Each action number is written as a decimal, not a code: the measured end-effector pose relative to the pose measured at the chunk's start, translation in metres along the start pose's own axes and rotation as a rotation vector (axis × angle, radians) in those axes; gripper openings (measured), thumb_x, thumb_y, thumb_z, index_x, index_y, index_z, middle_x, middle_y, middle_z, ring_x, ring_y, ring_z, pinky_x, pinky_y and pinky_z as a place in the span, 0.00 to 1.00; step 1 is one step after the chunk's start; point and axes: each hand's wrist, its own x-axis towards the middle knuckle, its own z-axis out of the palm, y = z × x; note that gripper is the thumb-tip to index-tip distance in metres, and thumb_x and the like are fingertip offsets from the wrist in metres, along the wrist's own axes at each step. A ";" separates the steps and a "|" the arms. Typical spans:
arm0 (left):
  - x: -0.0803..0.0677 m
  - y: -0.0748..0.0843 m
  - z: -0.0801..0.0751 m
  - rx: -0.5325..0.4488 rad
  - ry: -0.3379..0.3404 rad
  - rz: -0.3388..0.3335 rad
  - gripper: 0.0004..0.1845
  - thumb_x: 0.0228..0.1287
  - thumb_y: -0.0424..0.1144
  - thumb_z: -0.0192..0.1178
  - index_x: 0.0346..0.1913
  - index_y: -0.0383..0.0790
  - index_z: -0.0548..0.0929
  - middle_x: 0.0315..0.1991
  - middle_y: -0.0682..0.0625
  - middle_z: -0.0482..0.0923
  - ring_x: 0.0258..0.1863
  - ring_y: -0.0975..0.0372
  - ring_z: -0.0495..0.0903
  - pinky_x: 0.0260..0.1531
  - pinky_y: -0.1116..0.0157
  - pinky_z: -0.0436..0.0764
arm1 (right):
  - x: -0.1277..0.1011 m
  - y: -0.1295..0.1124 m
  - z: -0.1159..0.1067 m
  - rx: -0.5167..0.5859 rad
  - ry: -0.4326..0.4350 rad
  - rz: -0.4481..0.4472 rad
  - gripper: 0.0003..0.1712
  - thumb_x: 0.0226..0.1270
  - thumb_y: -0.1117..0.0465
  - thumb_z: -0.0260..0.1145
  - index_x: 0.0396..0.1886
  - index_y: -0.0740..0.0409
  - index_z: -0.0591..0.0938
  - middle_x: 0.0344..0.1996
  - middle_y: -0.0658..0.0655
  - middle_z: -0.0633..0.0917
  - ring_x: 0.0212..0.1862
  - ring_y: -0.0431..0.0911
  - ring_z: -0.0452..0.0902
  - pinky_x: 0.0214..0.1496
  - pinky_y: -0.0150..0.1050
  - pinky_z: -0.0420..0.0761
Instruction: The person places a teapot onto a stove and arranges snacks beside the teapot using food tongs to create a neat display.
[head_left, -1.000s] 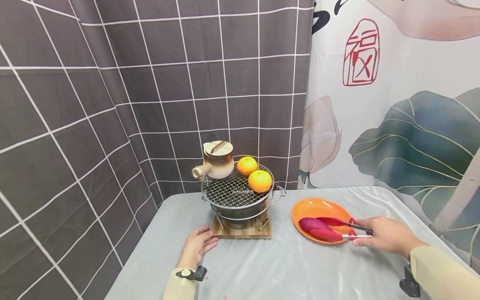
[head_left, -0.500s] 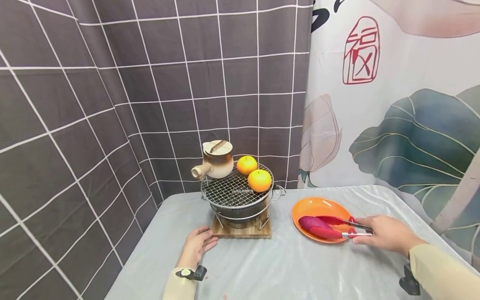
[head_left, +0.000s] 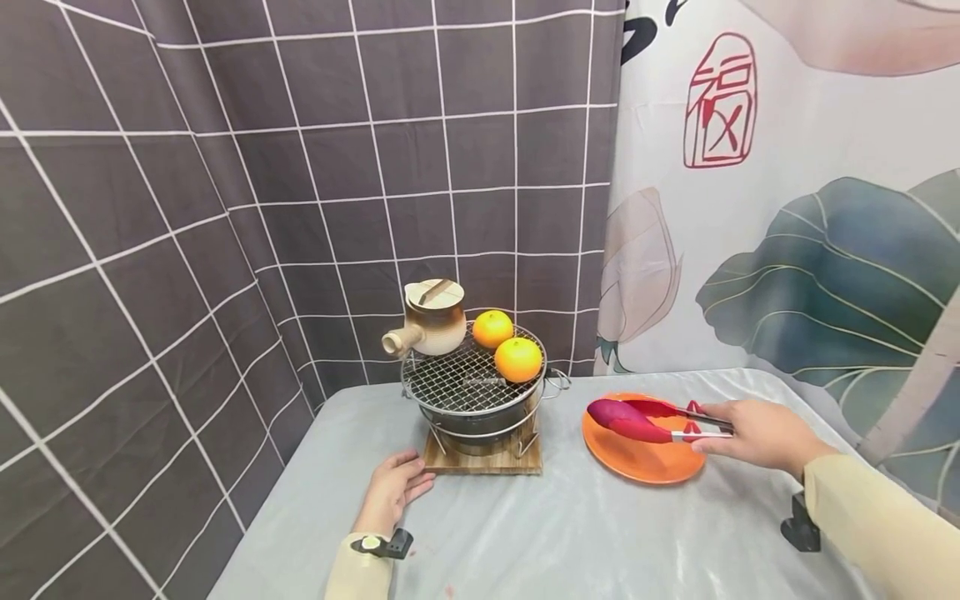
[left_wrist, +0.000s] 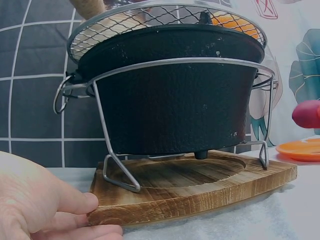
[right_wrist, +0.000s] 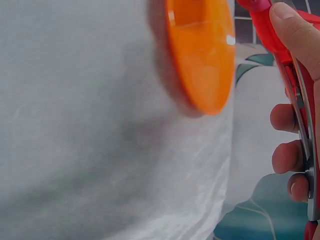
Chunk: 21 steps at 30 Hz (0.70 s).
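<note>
**Observer 1:** Tongs [head_left: 678, 422], red with metal arms, gripped in the right hand [head_left: 753, 433]. Thumb on top, other fingers [right_wrist: 287, 156] curled underneath, clenched on the handles. Tips ahead of the fingers pinch a purple-red sweet potato [head_left: 617, 416].

**Observer 2:** Potato position?

**Observer 1:** Off the orange plate [head_left: 645, 460], held above its far-left rim, just beyond the fingertips' reach and toward the grill [head_left: 472, 382]. Plate sits directly below and in front of the knuckles.

**Observer 2:** Left hand?

**Observer 1:** Left hand [head_left: 393, 487] lies on the grey tablecloth [head_left: 570, 533], fingers relaxed, grasping nothing. Fingertips [left_wrist: 82, 202] touch the near-left corner of the wooden board [left_wrist: 200, 187]. Black pot [left_wrist: 175, 95] in its wire stand rises right behind those fingertips.

**Observer 2:** On the mesh?

**Observer 1:** Two oranges [head_left: 517, 358] on the right side, well beyond the left fingers; a lidded clay kettle [head_left: 431, 318] on the far left edge, side handle pointing left.
</note>
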 end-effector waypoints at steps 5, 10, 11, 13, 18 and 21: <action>-0.002 0.002 0.000 -0.006 0.003 0.003 0.31 0.70 0.24 0.57 0.70 0.15 0.57 0.54 0.26 0.75 0.39 0.54 0.86 0.47 0.56 0.90 | 0.008 -0.007 -0.016 -0.024 0.012 -0.009 0.53 0.54 0.23 0.66 0.59 0.65 0.83 0.47 0.65 0.87 0.47 0.60 0.83 0.42 0.61 0.88; -0.003 0.001 0.000 -0.002 0.003 0.007 0.31 0.69 0.24 0.57 0.69 0.14 0.58 0.55 0.25 0.74 0.39 0.54 0.86 0.46 0.56 0.90 | 0.015 -0.011 -0.037 -0.070 0.038 -0.012 0.57 0.52 0.20 0.64 0.61 0.65 0.82 0.43 0.63 0.88 0.41 0.56 0.83 0.38 0.56 0.89; -0.002 0.001 0.000 -0.001 0.004 0.006 0.31 0.69 0.24 0.57 0.69 0.14 0.58 0.55 0.24 0.74 0.39 0.54 0.86 0.46 0.56 0.90 | 0.017 -0.012 -0.041 -0.074 0.043 -0.009 0.57 0.51 0.19 0.63 0.61 0.64 0.82 0.42 0.62 0.88 0.39 0.54 0.83 0.36 0.55 0.89; -0.002 0.001 0.000 0.007 0.008 0.002 0.31 0.69 0.24 0.57 0.69 0.14 0.58 0.55 0.24 0.74 0.39 0.54 0.86 0.46 0.56 0.90 | 0.020 -0.014 -0.050 -0.077 0.047 -0.002 0.57 0.51 0.19 0.63 0.62 0.64 0.81 0.38 0.60 0.89 0.35 0.50 0.82 0.31 0.50 0.88; -0.001 0.000 0.001 0.019 0.016 -0.005 0.31 0.69 0.25 0.57 0.70 0.15 0.59 0.57 0.23 0.73 0.40 0.54 0.86 0.47 0.56 0.90 | 0.028 -0.020 -0.064 -0.090 0.087 0.001 0.56 0.52 0.19 0.64 0.63 0.62 0.81 0.32 0.55 0.87 0.31 0.46 0.79 0.28 0.46 0.85; -0.001 0.000 0.001 0.022 0.017 -0.007 0.31 0.70 0.25 0.57 0.70 0.16 0.59 0.58 0.22 0.72 0.41 0.53 0.86 0.48 0.56 0.90 | 0.033 -0.025 -0.072 -0.102 0.109 0.000 0.56 0.52 0.19 0.63 0.63 0.61 0.81 0.28 0.50 0.85 0.30 0.44 0.77 0.25 0.41 0.81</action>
